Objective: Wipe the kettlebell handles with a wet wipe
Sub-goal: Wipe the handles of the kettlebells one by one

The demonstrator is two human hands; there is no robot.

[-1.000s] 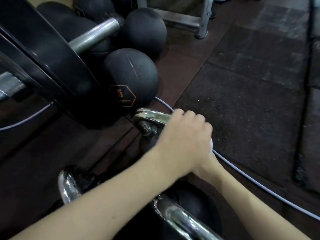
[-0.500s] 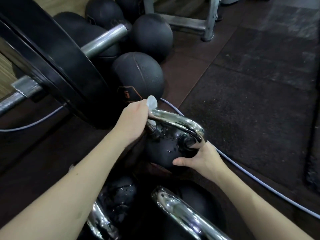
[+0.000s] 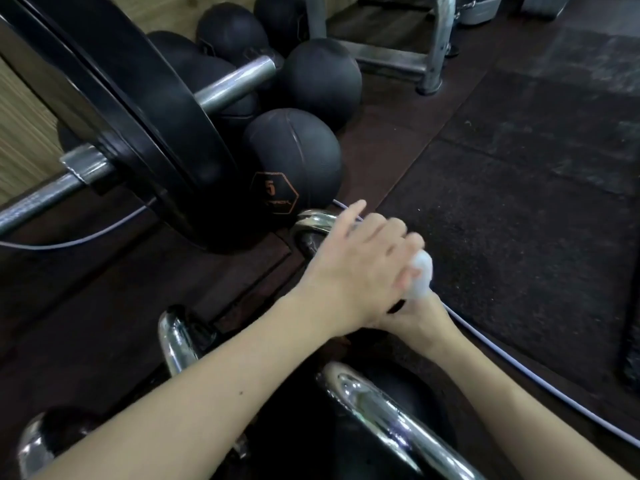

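Chrome kettlebell handle (image 3: 313, 220) shows at frame centre, mostly covered by the left hand (image 3: 360, 268), whose blurred fingers seem curled around a white wet wipe (image 3: 420, 277). The right hand (image 3: 420, 315) sits beneath it; its fingers are hidden. A black medicine ball (image 3: 294, 161) sits just behind.

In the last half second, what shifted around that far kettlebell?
The left hand swept the wet wipe along the chrome handle from its left end to its right end, now covering most of it. The right hand remains low at the right side, largely hidden. Medicine balls, the barbell plate and the nearer kettlebells stayed put.
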